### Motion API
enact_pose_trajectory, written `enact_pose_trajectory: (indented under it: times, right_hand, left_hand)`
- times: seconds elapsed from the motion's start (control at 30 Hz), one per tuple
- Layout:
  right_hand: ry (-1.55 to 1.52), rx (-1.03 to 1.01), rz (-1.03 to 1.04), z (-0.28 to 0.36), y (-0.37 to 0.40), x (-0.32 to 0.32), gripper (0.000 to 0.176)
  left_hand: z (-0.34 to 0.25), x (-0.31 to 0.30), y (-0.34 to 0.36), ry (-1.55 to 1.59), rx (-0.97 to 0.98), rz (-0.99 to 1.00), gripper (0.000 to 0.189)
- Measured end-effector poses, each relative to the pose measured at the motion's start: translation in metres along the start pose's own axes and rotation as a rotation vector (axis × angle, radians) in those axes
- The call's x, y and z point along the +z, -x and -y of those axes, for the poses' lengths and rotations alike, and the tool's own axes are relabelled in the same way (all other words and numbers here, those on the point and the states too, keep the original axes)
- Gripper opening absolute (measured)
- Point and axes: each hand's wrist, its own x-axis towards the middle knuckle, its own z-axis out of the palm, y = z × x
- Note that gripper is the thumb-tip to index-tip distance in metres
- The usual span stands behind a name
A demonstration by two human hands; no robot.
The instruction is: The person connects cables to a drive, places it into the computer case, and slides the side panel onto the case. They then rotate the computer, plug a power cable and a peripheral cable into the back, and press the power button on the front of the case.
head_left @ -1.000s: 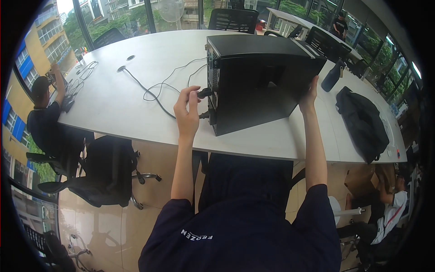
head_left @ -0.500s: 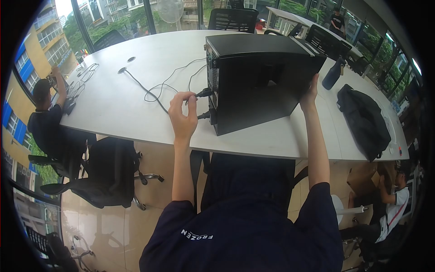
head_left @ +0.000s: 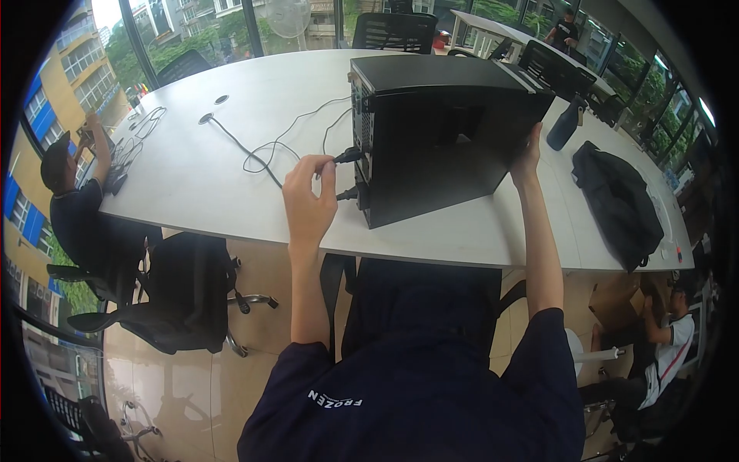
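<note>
A black computer tower [head_left: 431, 169] stands on the white table [head_left: 208, 173] in front of me, its rear panel to the left. My left hand [head_left: 309, 199] pinches the upper black cable plug [head_left: 350, 155] at that rear panel, thumb against forefinger. Just below it, a second plug [head_left: 348, 194] sits at the same panel. On the opposite side, my right hand [head_left: 526, 160] holds the tower's right edge; some of its fingers are hidden behind the case. Thin cables [head_left: 281, 143] trail over the table behind my left hand.
To the right lie a dark bottle [head_left: 566, 125] and a black bag [head_left: 616, 204]. A cable runs from a table grommet [head_left: 206, 118]. One person [head_left: 77, 192] sits at the left end with more cables; another [head_left: 670, 339] sits lower right with a cardboard box. An office chair [head_left: 181, 296] stands lower left.
My left hand has shifted slightly left, still pinching the upper plug. The right hand and tower look almost unchanged. In the background, the person at the upper right has moved slightly.
</note>
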Motion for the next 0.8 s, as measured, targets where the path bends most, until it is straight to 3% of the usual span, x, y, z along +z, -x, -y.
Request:
enact_pose_trajectory:
  times: [0.03, 0.1, 0.13, 0.2, 0.33, 0.4, 0.8]
  right_hand:
    - [0.015, 0.007, 0.0, 0.002, 0.001, 0.0, 0.093]
    - [0.023, 0.005, 0.008, 0.003, 0.001, 0.0, 0.093]
    - [0.026, 0.004, 0.018, 0.002, 0.001, 0.001, 0.094]
    - [0.019, 0.008, 0.016, -0.002, -0.003, -0.002, 0.094]
    - [0.015, 0.038, 0.024, 0.001, 0.001, -0.002, 0.095]
    - [0.01, 0.025, 0.016, -0.001, -0.001, -0.002, 0.095]
    - [0.0, 0.042, 0.009, -0.004, -0.002, -0.005, 0.096]
  left_hand:
    - [-0.01, -0.002, -0.001, 0.006, 0.0, 0.002, 0.009]
    - [-0.032, -0.009, -0.002, -0.383, 0.246, -0.152, 0.012]
    - [-0.038, -0.012, 0.0, -0.386, 0.245, -0.152, 0.012]
    - [-0.047, -0.017, 0.006, -0.063, -0.127, 0.175, 0.018]
    - [-0.042, -0.007, 0.013, -0.074, -0.055, 0.368, 0.023]
    - [-0.033, -0.003, 0.015, -0.041, -0.175, 0.442, 0.03]
    - [-0.025, -0.003, 0.008, -0.121, -0.179, 0.575, 0.035]
